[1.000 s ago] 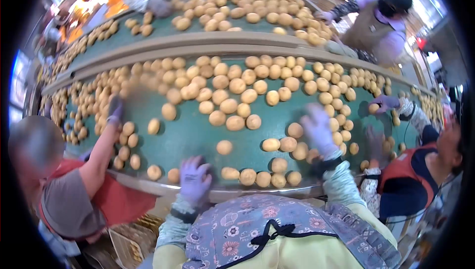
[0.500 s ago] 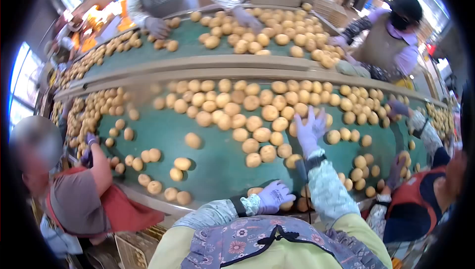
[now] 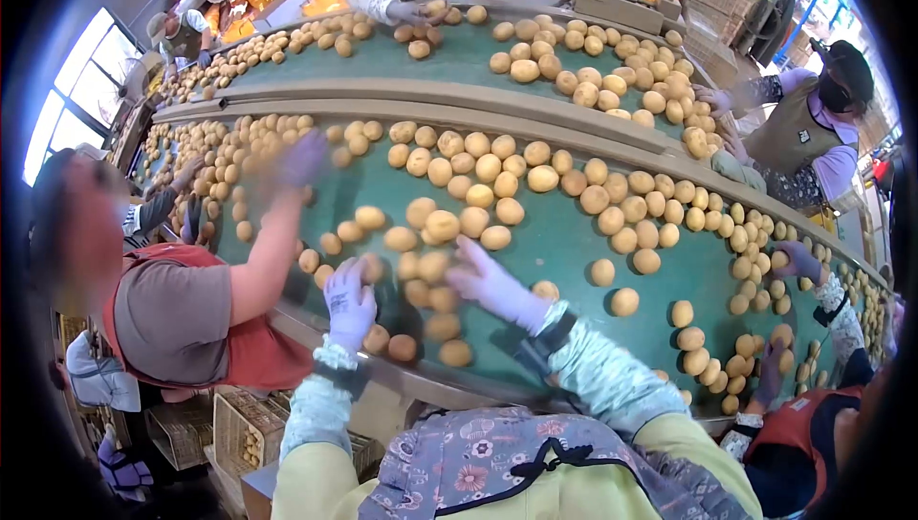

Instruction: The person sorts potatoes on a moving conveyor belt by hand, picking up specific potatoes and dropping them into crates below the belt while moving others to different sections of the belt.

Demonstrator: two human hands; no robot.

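Yellow-brown potatoes (image 3: 478, 197) lie spread over a green conveyor belt (image 3: 564, 243) in front of me. My left hand (image 3: 350, 302), in a pale purple glove, rests near the belt's front edge with its fingers up, beside a potato (image 3: 372, 269). My right hand (image 3: 490, 281), gloved the same, stretches leftward with fingers spread over a blurred cluster of potatoes (image 3: 430, 281). Neither hand clearly grips anything.
A co-worker in a red apron (image 3: 206, 329) at my left reaches onto the belt. Another person's gloved hands (image 3: 798, 262) work at the right. A second belt (image 3: 459, 56) of potatoes runs behind a divider, with people beyond it. Crates (image 3: 239, 429) stand below left.
My view has swung left. My left hand moved from the belt's edge near my body out to the left; my right hand dropped lower and left onto the near potatoes. The co-worker's arm reached farther out.
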